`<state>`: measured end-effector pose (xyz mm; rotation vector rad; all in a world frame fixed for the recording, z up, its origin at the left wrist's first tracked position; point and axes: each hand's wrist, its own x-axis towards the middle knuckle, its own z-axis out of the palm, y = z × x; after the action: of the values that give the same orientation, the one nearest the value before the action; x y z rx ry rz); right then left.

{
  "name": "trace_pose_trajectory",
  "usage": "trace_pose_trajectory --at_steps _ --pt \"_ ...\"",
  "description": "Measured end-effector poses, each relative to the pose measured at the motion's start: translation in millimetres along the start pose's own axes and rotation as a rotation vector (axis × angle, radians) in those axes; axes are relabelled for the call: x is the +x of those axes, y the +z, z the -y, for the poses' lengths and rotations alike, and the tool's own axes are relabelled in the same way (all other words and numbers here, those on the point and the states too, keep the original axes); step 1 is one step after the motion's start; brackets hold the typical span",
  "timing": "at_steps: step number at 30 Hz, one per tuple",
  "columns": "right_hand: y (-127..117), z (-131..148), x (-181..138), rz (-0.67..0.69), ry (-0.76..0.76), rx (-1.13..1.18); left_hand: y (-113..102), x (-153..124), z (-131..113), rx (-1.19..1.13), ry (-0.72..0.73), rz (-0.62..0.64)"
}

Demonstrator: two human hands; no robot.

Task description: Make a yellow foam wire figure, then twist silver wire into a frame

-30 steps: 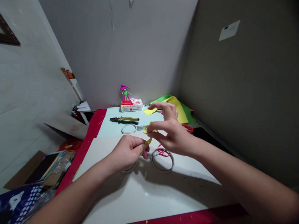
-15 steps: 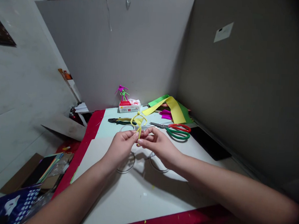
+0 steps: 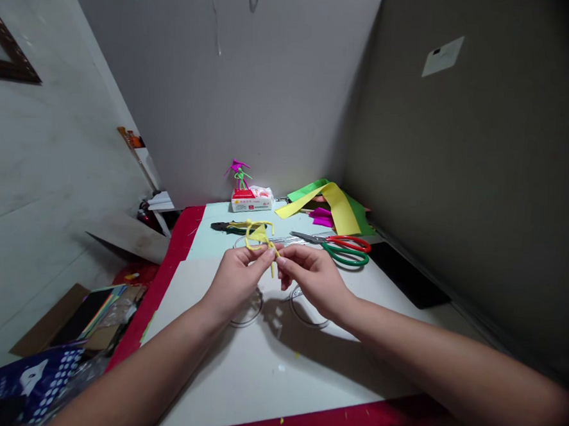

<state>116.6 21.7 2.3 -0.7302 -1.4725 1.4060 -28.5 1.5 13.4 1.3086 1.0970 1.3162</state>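
Observation:
Over the middle of the white board, a small yellow stick figure (image 3: 259, 234) is held up between both hands. My left hand (image 3: 240, 271) pinches it near its lower body with thumb and forefinger. Thumb and fingertips of my right hand (image 3: 312, 276) are closed on one of its thin legs. The figure leans to the left, its arms curving outward. Just beyond the hands lie pliers (image 3: 238, 227) and scissors (image 3: 331, 243) with one red and one green handle. Wire rings (image 3: 307, 312) lie on the board below the hands, partly covered by them.
A tissue pack (image 3: 251, 200) at the back bears a magenta figure (image 3: 238, 166) and a green figure (image 3: 241, 177). Yellow paper (image 3: 337, 206) and green paper lie to its right. A black phone-like slab (image 3: 408, 275) rests by the right partition (image 3: 461, 153).
The yellow figure has tipped from upright to leaning left, and its legs now point down to the right. The right hand has shifted its pinch on a leg. The view has moved slightly.

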Motion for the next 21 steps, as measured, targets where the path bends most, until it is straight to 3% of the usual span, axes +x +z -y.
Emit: trace_pose_trajectory --at_steps 4,8,12,16,21 --pt "-9.0 9.7 3.7 0.033 -0.073 -0.163 3.7 -2.4 -0.4 -0.125 -0.047 -0.018" --pt "-29.1 31.1 1.8 0.254 -0.154 -0.67 11.8 -6.7 0.3 -0.153 -0.12 -0.026" --pt "-47.1 50.0 -5.0 0.397 -0.187 -0.901 16.9 -11.9 -2.3 -0.115 -0.137 0.027" --pt "-57.2 56.9 -4.7 0.409 -0.096 -0.829 17.2 -16.9 -9.7 0.034 -0.043 0.088" --pt "-56.8 54.0 0.2 0.358 0.016 -0.452 21.4 -21.7 -14.7 0.259 0.066 0.117"
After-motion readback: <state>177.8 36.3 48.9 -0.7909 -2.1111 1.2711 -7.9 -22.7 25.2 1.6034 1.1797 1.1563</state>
